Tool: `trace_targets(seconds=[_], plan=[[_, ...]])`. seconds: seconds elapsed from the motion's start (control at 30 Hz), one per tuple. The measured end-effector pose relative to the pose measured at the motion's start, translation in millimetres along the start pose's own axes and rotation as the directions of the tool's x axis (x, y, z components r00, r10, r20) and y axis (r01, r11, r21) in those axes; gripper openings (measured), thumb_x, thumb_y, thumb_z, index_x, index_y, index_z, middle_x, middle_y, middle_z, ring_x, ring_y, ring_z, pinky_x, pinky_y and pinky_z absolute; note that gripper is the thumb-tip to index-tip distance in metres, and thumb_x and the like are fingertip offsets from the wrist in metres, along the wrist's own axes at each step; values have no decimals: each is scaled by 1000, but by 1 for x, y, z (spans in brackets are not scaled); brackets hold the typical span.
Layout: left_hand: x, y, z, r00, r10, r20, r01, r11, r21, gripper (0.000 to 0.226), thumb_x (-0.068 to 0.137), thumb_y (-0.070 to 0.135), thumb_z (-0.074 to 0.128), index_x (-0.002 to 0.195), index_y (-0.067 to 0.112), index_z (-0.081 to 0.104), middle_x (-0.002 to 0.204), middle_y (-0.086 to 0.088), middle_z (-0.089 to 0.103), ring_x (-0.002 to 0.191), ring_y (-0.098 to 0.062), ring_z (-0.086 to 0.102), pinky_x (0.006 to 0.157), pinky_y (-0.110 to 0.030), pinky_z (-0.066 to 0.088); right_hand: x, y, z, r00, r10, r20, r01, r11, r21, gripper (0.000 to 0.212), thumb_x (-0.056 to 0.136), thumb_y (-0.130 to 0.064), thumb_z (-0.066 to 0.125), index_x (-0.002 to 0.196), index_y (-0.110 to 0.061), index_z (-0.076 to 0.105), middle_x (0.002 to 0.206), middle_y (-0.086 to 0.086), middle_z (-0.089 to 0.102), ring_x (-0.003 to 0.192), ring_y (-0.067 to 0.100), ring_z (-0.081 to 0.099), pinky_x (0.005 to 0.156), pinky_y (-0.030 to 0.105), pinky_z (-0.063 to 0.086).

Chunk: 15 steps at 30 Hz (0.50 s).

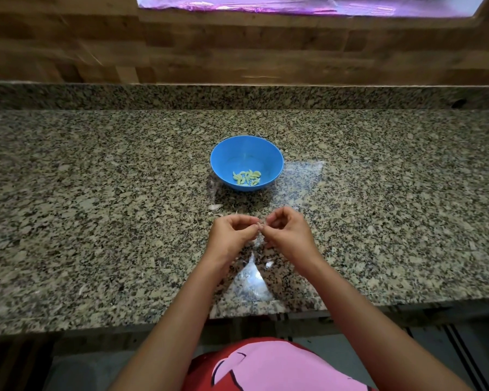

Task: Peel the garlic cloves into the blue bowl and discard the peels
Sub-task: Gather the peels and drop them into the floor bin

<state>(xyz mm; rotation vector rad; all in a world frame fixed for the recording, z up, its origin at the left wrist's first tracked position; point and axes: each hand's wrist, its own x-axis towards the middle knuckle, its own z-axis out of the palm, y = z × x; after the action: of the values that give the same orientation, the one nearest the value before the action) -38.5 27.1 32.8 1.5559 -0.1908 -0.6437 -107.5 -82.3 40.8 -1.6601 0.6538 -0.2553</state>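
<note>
A blue bowl [223, 153] stands on the granite counter [96, 193] and holds several pale peeled garlic cloves [246, 177]. Just in front of the bowl my left hand [232, 235] and my right hand [290, 234] meet above the counter. Their fingertips pinch one small garlic clove [261, 225] between them; the fingers hide most of it. An unpeeled clove [215, 206] lies on the counter between the bowl and my left hand. Thin bits of peel [269, 263] lie under my wrists.
A low granite ledge [237, 97] and a wooden wall run along the back of the counter. The counter's front edge [124, 325] is close to my body. A loose sliver of peel [81, 290] lies at the near left.
</note>
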Motion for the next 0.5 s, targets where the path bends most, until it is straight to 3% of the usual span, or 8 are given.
trace_targets(seconds=[0.17, 0.3, 0.43, 0.5], plan=[[0, 0, 0, 1000, 26, 7, -27, 998, 65, 13, 81, 0, 68, 82, 13, 69, 81, -6, 70, 74, -13, 65, 69, -22, 54, 0, -3, -4, 998, -47, 34, 49, 997, -62, 23, 80, -4, 68, 81, -14, 47, 75, 6, 54, 65, 18, 52, 63, 43, 54], [6, -3, -1, 992, 128, -15, -112, 915, 389, 8, 78, 14, 68, 82, 21, 67, 79, -2, 69, 73, -15, 65, 70, -30, 55, 2, -6, -4, 996, -47, 70, 57, 988, -144, 15, 81, -3, 66, 86, -14, 56, 72, 1, 57, 63, 11, 54, 64, 33, 52], [8, -6, -1, 999, 44, 8, -43, 921, 386, 3, 81, 15, 66, 80, 18, 67, 70, 5, 64, 63, -8, 58, 62, -26, 49, 5, -1, -7, 998, -7, 68, 19, 985, -169, 7, 85, -7, 64, 91, -7, 68, 68, 0, 62, 59, 10, 55, 59, 29, 51], [10, -8, -2, 1000, -8, 18, 1, 944, 329, 3, 83, 12, 66, 83, 14, 68, 75, 1, 67, 69, -11, 61, 67, -26, 52, 5, 1, -8, 998, 9, 66, 1, 990, -144, 7, 86, -6, 63, 91, -5, 67, 69, 2, 61, 60, 12, 55, 59, 28, 50]])
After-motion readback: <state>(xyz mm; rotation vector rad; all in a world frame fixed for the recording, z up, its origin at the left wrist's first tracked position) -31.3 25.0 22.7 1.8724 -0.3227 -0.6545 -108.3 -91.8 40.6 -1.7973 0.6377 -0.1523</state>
